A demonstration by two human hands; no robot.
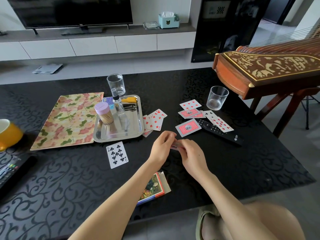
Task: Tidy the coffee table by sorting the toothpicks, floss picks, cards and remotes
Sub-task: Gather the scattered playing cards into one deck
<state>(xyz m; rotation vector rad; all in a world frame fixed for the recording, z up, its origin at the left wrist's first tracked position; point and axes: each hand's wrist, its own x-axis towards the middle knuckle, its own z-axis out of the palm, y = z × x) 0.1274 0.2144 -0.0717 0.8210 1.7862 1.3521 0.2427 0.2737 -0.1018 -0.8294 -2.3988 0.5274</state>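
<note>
My left hand (161, 147) and my right hand (191, 154) meet above the black table and together grip a small stack of cards (175, 146). A nine of clubs (117, 154) lies face up to their left. More cards are fanned beside the steel tray (155, 120) and scattered at the right (188, 127), some over a black remote (220, 131). A second remote (10, 168) lies at the left edge. The lilac-lidded toothpick jar (104, 113) stands in the steel tray (136, 129). The open card box (155, 187) lies under my left forearm.
A floral tray (69, 118) lies left of the steel tray, which also holds a spray bottle (118, 104) and a yellow tool. Two glasses (116, 84) (216, 97) stand at the back. A yellow mug (8, 134) sits far left; a wooden zither (270, 70) overhangs the right.
</note>
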